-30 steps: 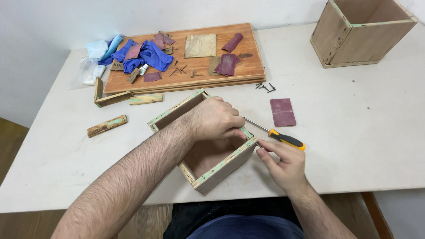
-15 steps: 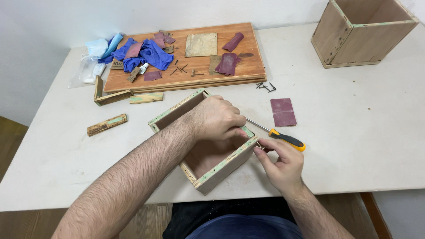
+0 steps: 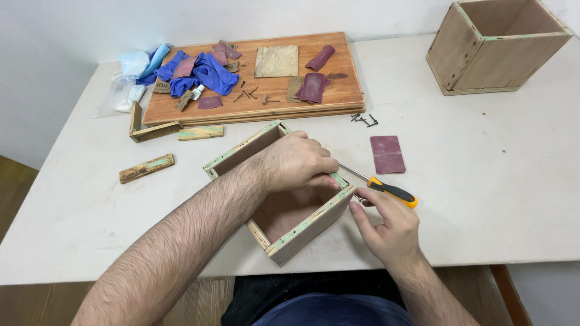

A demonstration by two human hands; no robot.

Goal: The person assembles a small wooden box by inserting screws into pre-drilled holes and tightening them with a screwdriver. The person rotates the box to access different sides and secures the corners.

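Note:
An open wooden box frame with green-stained edges lies on the white table near me. My left hand rests over its far right side, fingers curled on the rim and gripping it. My right hand is at the box's right corner, thumb and forefinger pinched together on something small that I cannot make out. A screwdriver with a yellow and black handle lies on the table just beyond my right fingers, its shaft pointing toward my left hand.
A wooden board at the back carries blue cloth, sandpaper pieces and loose nails. A maroon sandpaper sheet and several nails lie right of the box. Wood strips lie left. A larger wooden box stands far right.
Hardly anything differs. My right hand's fingers have shifted slightly at the box corner. The left hand and box stay in place.

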